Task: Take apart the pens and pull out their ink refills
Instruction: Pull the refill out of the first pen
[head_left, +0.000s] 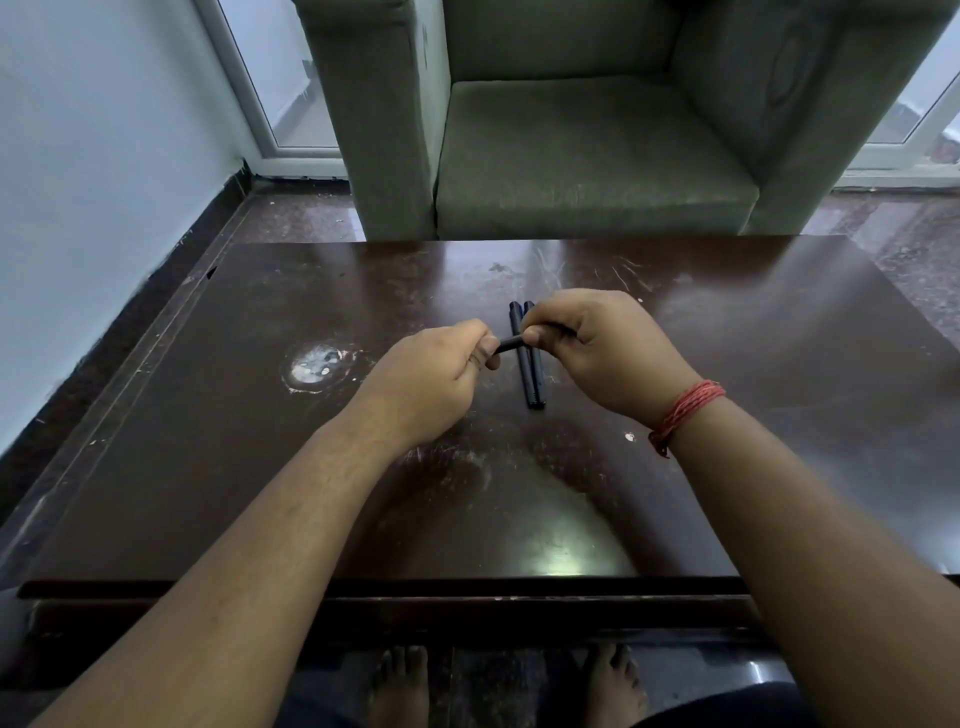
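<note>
A black pen (510, 341) is held crosswise above the dark wooden table (260, 415). My left hand (431, 384) pinches its left end between thumb and fingers. My right hand (602, 348) grips its right end, and most of that end is hidden in the fist. Under the held pen, two more black pens (531, 379) lie side by side on the table, pointing away from me. No ink refill is visible.
A grey-green armchair (582, 156) stands just beyond the table's far edge. A white worn patch (314, 364) marks the table left of my hands. A red thread band circles my right wrist. My bare feet show below the table's near edge.
</note>
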